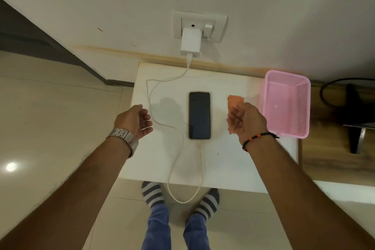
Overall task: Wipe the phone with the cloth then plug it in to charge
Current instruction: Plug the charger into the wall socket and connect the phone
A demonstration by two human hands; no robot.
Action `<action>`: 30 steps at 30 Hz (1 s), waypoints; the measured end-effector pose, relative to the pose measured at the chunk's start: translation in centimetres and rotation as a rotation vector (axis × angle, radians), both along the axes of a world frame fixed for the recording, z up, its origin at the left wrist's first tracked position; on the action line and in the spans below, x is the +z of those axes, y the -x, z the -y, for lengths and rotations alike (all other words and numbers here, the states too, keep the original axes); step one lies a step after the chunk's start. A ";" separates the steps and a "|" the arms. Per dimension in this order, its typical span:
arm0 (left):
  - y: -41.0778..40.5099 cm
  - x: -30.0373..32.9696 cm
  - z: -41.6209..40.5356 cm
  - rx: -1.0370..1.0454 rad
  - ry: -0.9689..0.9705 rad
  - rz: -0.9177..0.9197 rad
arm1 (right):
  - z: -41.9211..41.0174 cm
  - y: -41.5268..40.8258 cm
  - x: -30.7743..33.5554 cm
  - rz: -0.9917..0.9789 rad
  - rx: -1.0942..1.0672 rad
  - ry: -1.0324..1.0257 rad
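A dark phone (199,115) lies face up in the middle of the white table (227,160). A white cable (172,127) is plugged into its near end and runs in loops to a white charger (191,44) seated in the wall socket (199,26). An orange cloth (235,102) lies to the right of the phone, partly hidden behind my right hand (244,121). That hand hovers over it with relaxed fingers, holding nothing. My left hand (135,121) hovers left of the phone, palm turned inward, fingers loosely curled and empty.
A pink plastic basket (303,107) stands at the table's right side near the wall. A dark stand and cable (353,107) sit on the wooden surface further right. The cable's loop hangs over the table's front edge above my striped socks (154,194).
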State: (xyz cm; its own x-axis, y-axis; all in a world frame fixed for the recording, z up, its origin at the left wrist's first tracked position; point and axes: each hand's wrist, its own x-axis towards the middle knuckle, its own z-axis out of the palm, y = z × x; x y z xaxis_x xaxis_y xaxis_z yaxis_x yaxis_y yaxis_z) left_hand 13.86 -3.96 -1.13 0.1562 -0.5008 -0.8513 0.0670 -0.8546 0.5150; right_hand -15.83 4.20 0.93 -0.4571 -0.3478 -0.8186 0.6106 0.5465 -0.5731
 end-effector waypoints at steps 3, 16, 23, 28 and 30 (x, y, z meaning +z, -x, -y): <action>-0.4 -0.5 0.0 -0.005 -0.014 0.015 | -1.1 0.4 -0.9 0.006 -0.025 -0.034; -0.5 -1.9 0.1 -0.093 -0.058 0.051 | -1.0 0.5 -1.4 0.004 0.035 -0.025; -0.6 -2.6 -0.5 -0.090 -0.100 0.030 | -1.0 0.4 -1.5 0.009 0.023 -0.024; -0.5 -3.0 -0.8 -0.087 -0.101 0.027 | -1.1 0.6 -1.5 -0.002 0.022 -0.016; -0.5 -3.1 -0.8 -0.084 -0.105 0.025 | -1.0 0.7 -1.4 -0.003 0.020 -0.014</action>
